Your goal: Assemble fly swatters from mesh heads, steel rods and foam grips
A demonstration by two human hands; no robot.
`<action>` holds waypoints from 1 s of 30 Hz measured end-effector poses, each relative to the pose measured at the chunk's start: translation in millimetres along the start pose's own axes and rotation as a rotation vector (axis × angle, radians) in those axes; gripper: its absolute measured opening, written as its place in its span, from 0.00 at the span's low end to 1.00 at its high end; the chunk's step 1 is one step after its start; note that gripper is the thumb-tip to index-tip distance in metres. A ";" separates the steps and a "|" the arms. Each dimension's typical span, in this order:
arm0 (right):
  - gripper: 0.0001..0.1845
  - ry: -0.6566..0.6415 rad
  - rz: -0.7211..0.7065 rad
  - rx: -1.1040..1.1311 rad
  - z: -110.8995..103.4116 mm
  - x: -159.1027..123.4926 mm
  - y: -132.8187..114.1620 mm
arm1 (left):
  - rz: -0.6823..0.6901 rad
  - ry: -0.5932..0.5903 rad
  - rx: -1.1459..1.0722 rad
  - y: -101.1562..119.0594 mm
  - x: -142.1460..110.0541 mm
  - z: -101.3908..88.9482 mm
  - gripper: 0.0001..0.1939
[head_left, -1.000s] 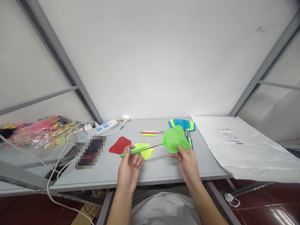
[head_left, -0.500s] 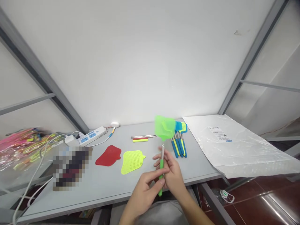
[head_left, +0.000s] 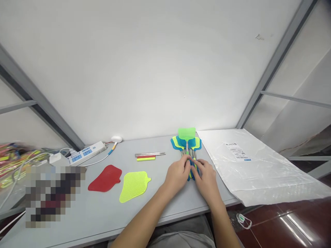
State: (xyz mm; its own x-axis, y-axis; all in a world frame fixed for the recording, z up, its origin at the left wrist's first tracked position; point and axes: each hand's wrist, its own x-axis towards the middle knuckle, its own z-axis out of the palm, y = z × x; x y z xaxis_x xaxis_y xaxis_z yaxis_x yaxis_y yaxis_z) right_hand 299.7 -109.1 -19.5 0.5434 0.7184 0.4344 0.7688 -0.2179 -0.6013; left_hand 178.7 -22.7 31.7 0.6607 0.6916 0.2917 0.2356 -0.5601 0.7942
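A light green fly swatter (head_left: 187, 133) lies over a bundle of blue and yellow fly swatters (head_left: 176, 143) toward the right of the table, its head pointing at the wall. My left hand (head_left: 178, 174) is closed with its fingertips at the green swatter's handle. From the other side, my right hand (head_left: 207, 177) has its thumb and fingers bent round the same handle, over the blue handles underneath. My fingers hide most of the handles. Left of my hands lie a loose yellow-green swatter head (head_left: 134, 186) and a red swatter head (head_left: 106, 179).
Metal rods (head_left: 150, 154) lie behind a red and a yellow tube (head_left: 146, 158). At the left are a white power strip (head_left: 86, 153), cables and a plastic bag of colourful items (head_left: 15, 162). A white plastic mailer (head_left: 232, 165) overhangs the table's right front edge.
The green fly swatter has moved forward and down, from in front of my body onto the bundle of swatters. Both hands have travelled with it, and my view has shifted right.
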 end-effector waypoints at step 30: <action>0.31 -0.132 -0.055 0.019 9.9 -4.3 7.4 | 0.084 -0.231 0.388 -18.5 29.9 22.0 0.16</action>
State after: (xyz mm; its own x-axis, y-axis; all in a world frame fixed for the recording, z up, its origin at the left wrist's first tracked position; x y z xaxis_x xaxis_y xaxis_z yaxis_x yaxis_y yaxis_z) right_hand 299.7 -107.3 -32.4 0.4503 0.8097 0.3764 0.7891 -0.1636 -0.5921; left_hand 209.8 -1.8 14.1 0.8203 0.5412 0.1853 0.3947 -0.7699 0.5015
